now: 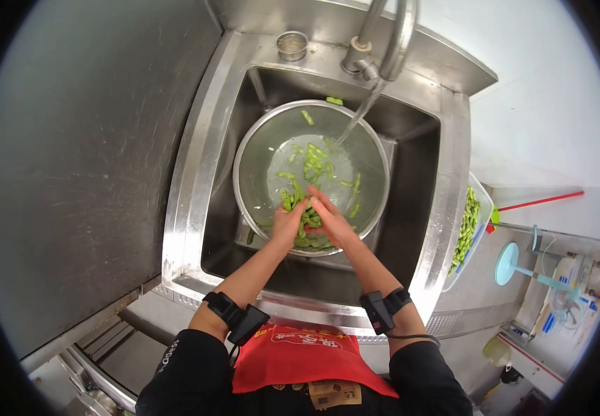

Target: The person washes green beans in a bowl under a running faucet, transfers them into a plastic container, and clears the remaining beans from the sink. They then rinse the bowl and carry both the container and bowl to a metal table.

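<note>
A large metal bowl [257,156] of water stands in the sink [414,187]. Green edamame pods [316,163] float and lie in it, some scattered, some clumped near its middle. My left hand [289,220] and my right hand [334,222] are close together over the near side of the bowl. Their fingers curl round a bunch of pods between them, and more pods stick out past the left fingers. The fingertips are partly hidden by the hands and pods. Water [364,112] runs from the faucet [398,41] into the far right side of the bowl.
A loose pod cluster [334,101] lies outside the bowl's far rim. On the sink's back ledge sits a small metal strainer cup [292,46]. To the right, lower down, is a clear tub [481,236] full of pods. A metal panel [92,159] rises at left.
</note>
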`<state>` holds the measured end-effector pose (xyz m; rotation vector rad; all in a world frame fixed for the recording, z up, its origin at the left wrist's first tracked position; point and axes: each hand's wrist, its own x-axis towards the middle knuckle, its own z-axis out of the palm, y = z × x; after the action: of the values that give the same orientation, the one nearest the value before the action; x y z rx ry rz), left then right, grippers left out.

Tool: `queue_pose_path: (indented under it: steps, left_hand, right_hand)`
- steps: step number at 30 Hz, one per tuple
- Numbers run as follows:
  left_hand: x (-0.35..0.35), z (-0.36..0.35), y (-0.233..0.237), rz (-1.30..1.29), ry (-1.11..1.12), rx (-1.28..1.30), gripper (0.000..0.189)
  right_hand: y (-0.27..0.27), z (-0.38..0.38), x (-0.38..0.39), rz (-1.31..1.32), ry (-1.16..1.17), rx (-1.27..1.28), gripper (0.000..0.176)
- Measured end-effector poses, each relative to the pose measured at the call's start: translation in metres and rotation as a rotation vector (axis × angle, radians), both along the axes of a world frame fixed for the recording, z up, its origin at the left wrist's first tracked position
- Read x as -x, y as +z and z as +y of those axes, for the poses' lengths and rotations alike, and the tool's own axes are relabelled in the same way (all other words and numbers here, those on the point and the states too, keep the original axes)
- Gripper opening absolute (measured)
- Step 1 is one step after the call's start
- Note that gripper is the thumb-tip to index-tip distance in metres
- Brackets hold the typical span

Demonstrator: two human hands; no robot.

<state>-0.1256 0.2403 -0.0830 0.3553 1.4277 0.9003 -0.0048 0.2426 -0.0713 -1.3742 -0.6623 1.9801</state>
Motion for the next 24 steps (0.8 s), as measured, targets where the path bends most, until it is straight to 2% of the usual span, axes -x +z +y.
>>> queue_pose_path:
  steps: [2,3,4,6,7,10,11,12,13,17,18,20,21,22,23,24]
  left_hand:
    - [-0.021,0.004,0.016,0.004,0.031,-0.128,0.019]
    - [-0.033,0.003,0.021,-0.012,0.068,-0.242,0.017]
    - [-0.044,0.002,0.025,-0.03,0.105,-0.356,0.016]
    - [-0.062,-0.002,0.032,-0.036,0.13,-0.332,0.016]
    - [-0.071,-0.007,0.034,-0.04,0.142,-0.317,0.015]
    - [-0.097,-0.027,0.028,0.032,0.103,-0.224,0.021]
    - [-0.109,-0.032,0.024,0.051,0.078,-0.22,0.022]
    - [-0.122,-0.036,0.023,0.069,0.051,-0.21,0.023]
    - [-0.139,-0.038,0.032,0.088,0.035,-0.317,0.024]
    - [-0.232,-0.022,0.112,-0.092,-0.187,-0.478,0.019]
    - [-0.258,-0.023,0.127,-0.09,-0.27,-0.52,0.02]
    - [-0.313,-0.027,0.126,-0.099,-0.4,-0.534,0.024]
    - [-0.332,-0.03,0.137,-0.172,-0.579,-0.456,0.037]
    - [-0.348,-0.032,0.147,-0.243,-0.756,-0.373,0.049]
    - [-0.364,-0.035,0.148,-0.294,-0.779,-0.311,0.056]
    - [-0.379,-0.038,0.148,-0.344,-0.8,-0.246,0.062]
  right_hand:
    - [0.013,0.004,0.005,-0.203,-0.056,-0.055,0.039]
    - [0.018,0.006,0.01,-0.413,-0.194,-0.278,0.034]
    - [0.024,0.005,0.006,-0.47,-0.225,-0.36,0.033]
    - [0.042,0.003,-0.006,-0.589,-0.292,-0.521,0.032]
    - [0.044,-0.002,-0.011,-0.647,-0.325,-0.535,0.031]
    - [0.0,-0.027,-0.041,-0.789,-0.094,-0.223,0.032]
    - [-0.014,-0.035,-0.053,-0.745,-0.183,-0.273,0.033]
    - [-0.007,-0.032,-0.067,-0.701,-0.255,-0.318,0.033]
    - [0.009,-0.032,-0.084,-0.663,-0.324,-0.344,0.032]
    - [0.083,-0.031,-0.181,-0.505,-0.676,-0.57,0.027]
    - [0.097,-0.035,-0.21,-0.509,-0.733,-0.567,0.026]
    - [0.112,-0.053,-0.265,-0.392,-0.86,-0.446,0.024]
    - [0.111,-0.064,-0.29,-0.361,-0.935,-0.376,0.024]
    - [0.112,-0.075,-0.311,-0.378,-0.979,-0.427,0.028]
    - [0.077,-0.089,-0.348,-0.374,-0.922,-0.404,0.033]
    - [0.088,-0.101,-0.361,-0.145,-0.996,-0.183,0.041]
